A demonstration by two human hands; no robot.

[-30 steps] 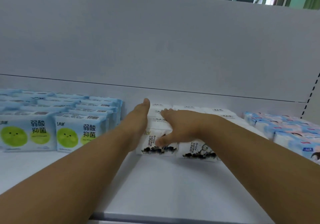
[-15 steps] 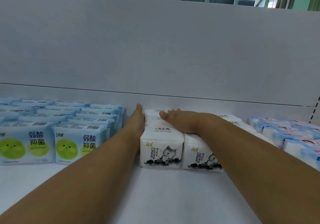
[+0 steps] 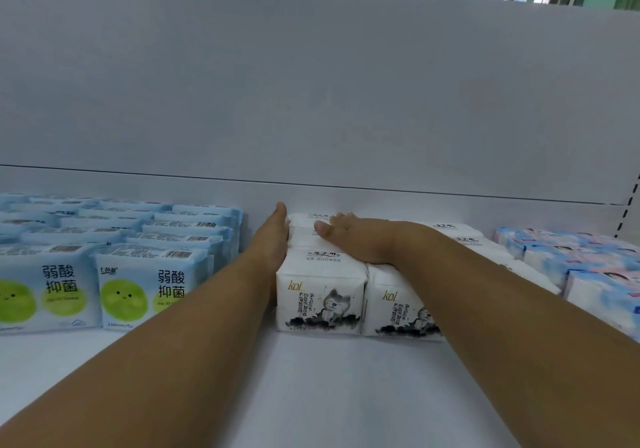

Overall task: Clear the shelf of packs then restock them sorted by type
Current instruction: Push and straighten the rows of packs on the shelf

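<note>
**Squaring up the white packs, middle of the shelf**

So from where I'm watching, the shelf [image 3: 311, 395] looks mostly restocked and sorted into three blocks. Blue packs [image 3: 104, 274] with green smiley faces sit on the left, white packs [image 3: 320, 295] with the little cat print are in the middle, and pale blue-and-pink packs [image 3: 588, 267] are off to the right. The groups stand apart from each other, with a bare gap between the blue ones and the white ones, which makes sense if you want types kept readable.

Left hand [image 3: 273, 240] is flat, fingers straight, pressed edge-on against the left side of the white row and reaching toward the back wall [image 3: 311, 84]. Right hand [image 3: 356, 240] lies palm-down on top of the same row, fingers relaxed and spread, not curled round anything. So neither hand is actually gripping a pack; both are just pressing.

My read: the side hand acts as a fence so the row lines up straight, and the top hand holds the soft packs down so they don't pop up or tip while being nudged. These squishy wrappers slide easily on the smooth shelf, so a shove too hard could skew the neighbouring white row touching on the right.
</note>
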